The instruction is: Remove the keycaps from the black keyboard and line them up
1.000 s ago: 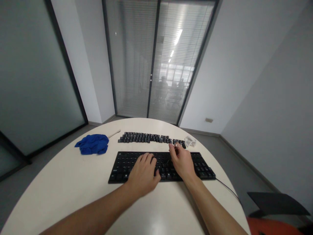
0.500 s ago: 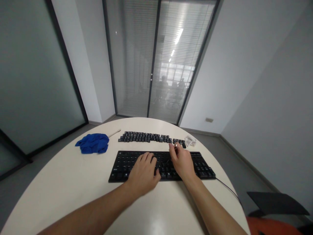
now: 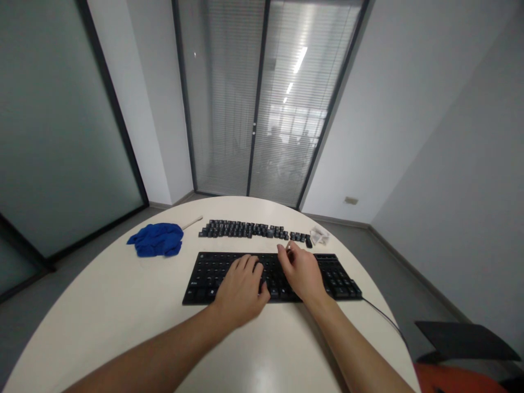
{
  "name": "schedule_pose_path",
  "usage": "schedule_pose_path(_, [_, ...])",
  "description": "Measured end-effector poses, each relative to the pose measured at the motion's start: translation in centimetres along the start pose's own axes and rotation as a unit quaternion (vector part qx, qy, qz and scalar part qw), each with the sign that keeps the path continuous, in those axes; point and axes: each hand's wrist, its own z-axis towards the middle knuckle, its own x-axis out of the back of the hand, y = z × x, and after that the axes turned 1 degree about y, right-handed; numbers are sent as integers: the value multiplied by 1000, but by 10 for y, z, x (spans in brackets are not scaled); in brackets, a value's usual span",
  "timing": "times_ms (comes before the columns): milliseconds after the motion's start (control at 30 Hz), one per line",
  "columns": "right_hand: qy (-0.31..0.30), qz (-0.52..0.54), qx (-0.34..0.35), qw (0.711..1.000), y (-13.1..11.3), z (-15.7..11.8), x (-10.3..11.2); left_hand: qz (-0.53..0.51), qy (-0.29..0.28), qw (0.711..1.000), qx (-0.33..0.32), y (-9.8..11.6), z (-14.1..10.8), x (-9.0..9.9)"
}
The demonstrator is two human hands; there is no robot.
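Observation:
A black keyboard (image 3: 207, 273) lies across the table, many of its positions showing without keycaps. Resting on its middle-left part is my left hand (image 3: 240, 289), palm down, with fingers slightly bent and the thumb apart. My right hand (image 3: 303, 273) hovers over the right-centre part of the keyboard, thumb and fingers pinched together. Something small and shiny shows at those fingertips, too small to name. Beyond the keyboard, loose black keycaps (image 3: 231, 229) lie in rows, with a few more near a clear plastic piece (image 3: 319, 236) at the right.
A crumpled blue cloth (image 3: 159, 240) lies at the left, touching a thin pale stick (image 3: 192, 222). The keyboard's cable (image 3: 385, 315) runs off the right edge of the round white table (image 3: 102, 295). A black and red chair (image 3: 466, 344) stands at the lower right.
My right hand has shifted slightly left and down, its fingertips now nearer the keyboard's top edge. The left hand has stayed in place.

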Motion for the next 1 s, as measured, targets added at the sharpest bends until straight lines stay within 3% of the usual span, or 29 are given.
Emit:
schedule_pose_path(167, [-36, -32, 130, 990, -6, -1, 7, 3, 3, 1000, -3, -1, 0, -2])
schedule_pose_path(233, [-48, -26, 140, 989, -4, 0, 9, 5, 3, 1000, -3, -1, -1, -1])
schedule_pose_path(467, [-59, 109, -28, 992, 17, 8, 3, -3, 7, 1000, -15, -2, -1, 0])
schedule_pose_path(733, [-83, 260, -65, 960, 28, 8, -6, -15, 8, 1000, -18, -3, -2, -1])
schedule_pose_path(1000, [-71, 264, -66, 960, 30, 10, -11, -11, 1, 1000, -18, -2, -1, 0])
